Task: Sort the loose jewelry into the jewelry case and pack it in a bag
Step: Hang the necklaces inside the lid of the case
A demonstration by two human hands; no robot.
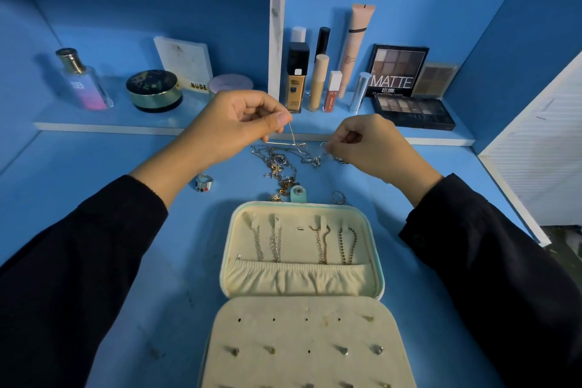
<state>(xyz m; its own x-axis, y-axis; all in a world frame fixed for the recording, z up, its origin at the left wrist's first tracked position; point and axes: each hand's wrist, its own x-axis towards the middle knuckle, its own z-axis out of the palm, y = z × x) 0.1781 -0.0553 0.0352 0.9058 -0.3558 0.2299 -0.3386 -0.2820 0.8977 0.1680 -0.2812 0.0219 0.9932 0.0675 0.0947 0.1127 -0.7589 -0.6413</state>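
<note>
An open cream jewelry case (374, 249) lies on the blue desk in front of me, with several chains hanging in its upper half and several earrings pinned in its lower panel (302, 334). Beyond it sits a tangled pile of loose chains (280, 167). My left hand (239, 120) pinches one end of a thin gold chain (294, 142) lifted from the pile. My right hand (365, 142) pinches another part of the chains near the pile's right side. A chunky silver ring (204, 183) lies left of the pile, a thin ring (338, 197) lies right of the case's clasp.
A low shelf at the back holds a perfume bottle (83, 82), a round compact (154, 90), foundation and lip tubes (318, 82), and eyeshadow palettes (412, 110). A white louvred panel (541, 148) stands at the right edge of the desk.
</note>
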